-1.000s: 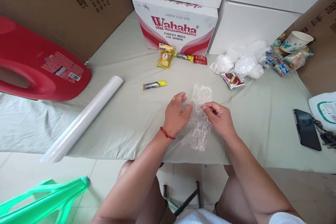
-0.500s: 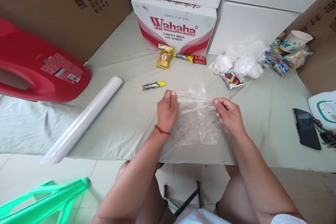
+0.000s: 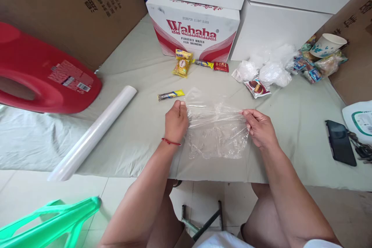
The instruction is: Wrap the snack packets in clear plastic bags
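1. Two bare hands show in the head view, with a clear plastic sheet [image 3: 216, 135] stretched between them above the near part of the cloth-covered table [image 3: 293, 143].
2. Left hand [image 3: 176, 123]: closed, gripping the sheet's left side, thumb uppermost; a red bracelet [image 3: 171, 142] circles the wrist.
3. Right hand [image 3: 261, 127]: thumb and forefinger pinch the sheet's right side, the other fingers curled under.
4. Between the hands, taut creases run across the sheet; its lower part is loose and wrinkled, and the tabletop shows through it.
5. Just beyond the left hand lies a stick-shaped snack [image 3: 171, 95] in a yellow and dark wrapper.
6. Farther back, near the white Wahaha box [image 3: 193, 33], are two yellow packets [image 3: 181, 68], another stick snack [image 3: 204, 63] and a red packet [image 3: 221, 66].
7. Beyond the right hand, a pie packet [image 3: 257, 87] lies against crumpled clear plastic [image 3: 274, 73]; farther right, a paper cup [image 3: 328, 45] tilts on a heap of small wrapped snacks [image 3: 312, 71].
8. On the left, a white roll [image 3: 95, 130] lies slantwise, its near end past the table edge, with a red jug [image 3: 62, 77] behind it.
9. At the right edge, a dark phone [image 3: 340, 142] lies beside keys [image 3: 363, 149] and a white container [image 3: 359, 118].
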The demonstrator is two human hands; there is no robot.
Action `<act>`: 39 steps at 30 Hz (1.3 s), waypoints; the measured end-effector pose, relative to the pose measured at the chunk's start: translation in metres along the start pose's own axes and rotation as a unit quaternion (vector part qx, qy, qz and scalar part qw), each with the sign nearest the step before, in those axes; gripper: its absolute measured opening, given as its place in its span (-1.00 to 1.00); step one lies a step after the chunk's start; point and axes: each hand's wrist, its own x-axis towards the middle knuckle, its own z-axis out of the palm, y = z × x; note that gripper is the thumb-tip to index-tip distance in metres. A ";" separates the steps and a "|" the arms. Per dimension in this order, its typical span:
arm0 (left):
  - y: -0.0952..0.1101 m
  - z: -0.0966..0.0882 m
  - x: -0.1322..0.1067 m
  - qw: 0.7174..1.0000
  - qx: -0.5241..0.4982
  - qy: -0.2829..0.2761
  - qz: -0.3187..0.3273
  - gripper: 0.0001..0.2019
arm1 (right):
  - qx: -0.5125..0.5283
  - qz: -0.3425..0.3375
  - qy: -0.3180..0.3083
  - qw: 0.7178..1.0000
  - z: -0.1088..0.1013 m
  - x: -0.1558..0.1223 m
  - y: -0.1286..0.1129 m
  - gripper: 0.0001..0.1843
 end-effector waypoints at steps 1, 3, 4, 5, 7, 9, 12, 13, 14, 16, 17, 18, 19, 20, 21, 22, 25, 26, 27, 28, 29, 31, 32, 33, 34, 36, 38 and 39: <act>-0.001 -0.003 0.001 1.000 0.009 0.003 -0.005 -0.67 | 0.003 0.005 0.003 1.000 -0.002 0.000 -0.001 -0.45; -0.004 -0.008 0.003 1.000 0.026 -0.002 -0.011 -0.68 | 0.001 0.014 0.008 1.000 -0.008 0.001 -0.003 -0.43; -0.005 -0.010 0.004 0.999 0.034 -0.006 -0.013 -0.68 | -0.002 0.018 0.008 1.000 -0.011 0.002 -0.004 -0.42; -0.007 -0.011 0.004 0.999 0.041 -0.009 -0.015 -0.68 | -0.007 0.022 0.008 1.000 -0.013 0.002 -0.004 -0.41; -0.009 -0.014 0.005 0.999 0.047 -0.012 -0.022 -0.68 | -0.019 0.033 0.006 0.999 -0.018 0.003 -0.005 -0.40; -0.010 -0.016 0.006 0.998 0.047 -0.013 -0.037 -0.68 | -0.030 0.044 0.002 0.999 -0.021 0.005 -0.004 -0.39; -0.009 -0.017 0.009 0.995 0.079 -0.017 -0.056 -0.68 | -0.051 0.058 -0.005 0.997 -0.024 0.007 -0.001 -0.38; -0.008 -0.016 0.011 0.993 0.100 -0.021 -0.061 -0.68 | -0.062 0.064 -0.007 0.996 -0.024 0.007 0.000 -0.37; -0.007 -0.016 0.012 0.990 0.122 -0.025 -0.067 -0.68 | -0.076 0.068 -0.006 0.995 -0.025 0.008 0.002 -0.38; -0.006 -0.014 0.014 0.984 0.156 -0.024 -0.080 -0.70 | -0.109 0.063 -0.001 0.992 -0.025 0.009 0.006 -0.40; -0.005 -0.013 0.014 0.983 0.167 -0.008 -0.082 -0.73 | -0.123 0.055 0.003 0.991 -0.025 0.010 0.008 -0.42; -0.004 -0.012 0.014 0.981 0.176 0.022 -0.073 -0.76 | -0.136 0.048 0.005 0.990 -0.025 0.010 0.009 -0.43; -0.003 -0.010 0.012 0.980 0.184 0.064 -0.051 -0.76 | -0.146 0.042 0.005 0.988 -0.024 0.010 0.010 -0.45; -0.001 -0.008 0.010 0.975 0.192 0.113 -0.015 -0.74 | -0.154 0.038 0.004 0.987 -0.023 0.009 0.011 -0.46; 0.001 -0.007 0.007 0.966 0.200 0.159 0.032 -0.72 | -0.159 0.037 0.002 0.987 -0.022 0.009 0.012 -0.48; 0.003 -0.005 0.004 0.955 0.209 0.190 0.086 -0.73 | -0.164 0.036 0.000 0.986 -0.021 0.008 0.012 -0.49; 0.008 0.002 -0.005 0.931 0.261 0.123 0.221 -0.83 | -0.184 0.028 -0.012 0.982 -0.019 0.007 0.013 -0.52; 0.009 0.005 -0.007 0.925 0.285 0.061 0.243 -0.81 | -0.196 0.023 -0.017 0.980 -0.021 0.007 0.013 -0.53; 0.009 0.009 -0.008 0.918 0.308 0.000 0.249 -0.78 | -0.213 0.015 -0.023 0.977 -0.023 0.007 0.012 -0.54; 0.009 0.013 -0.009 0.913 0.324 -0.051 0.243 -0.74 | -0.234 0.005 -0.033 0.972 -0.027 0.007 0.011 -0.56; 0.008 0.017 -0.009 0.910 0.333 -0.085 0.230 -0.71 | -0.256 -0.005 -0.046 0.965 -0.031 0.008 0.010 -0.58; 0.005 0.025 -0.012 0.911 0.336 -0.116 0.209 -0.67 | -0.286 -0.008 -0.086 0.954 -0.042 0.012 0.005 -0.62; 0.004 0.028 -0.015 0.911 0.336 -0.123 0.206 -0.64 | -0.283 0.001 -0.106 0.953 -0.047 0.014 0.003 -0.61; 0.004 0.032 -0.018 0.909 0.338 -0.129 0.208 -0.59 | -0.266 0.017 -0.119 0.956 -0.051 0.016 0.000 -0.57; 0.004 0.035 -0.023 0.905 0.341 -0.135 0.214 -0.54 | -0.240 0.036 -0.119 0.963 -0.053 0.018 -0.001 -0.51; 0.004 0.040 -0.032 0.896 0.349 -0.146 0.232 -0.47 | -0.184 0.067 -0.091 0.976 -0.053 0.022 -0.004 -0.42; 0.005 0.044 -0.040 0.889 0.352 -0.157 0.246 -0.44 | -0.154 0.073 -0.060 0.983 -0.047 0.026 -0.003 -0.38; 0.006 0.045 -0.042 0.888 0.353 -0.159 0.247 -0.42 | -0.150 0.068 -0.054 0.985 -0.043 0.027 -0.002 -0.38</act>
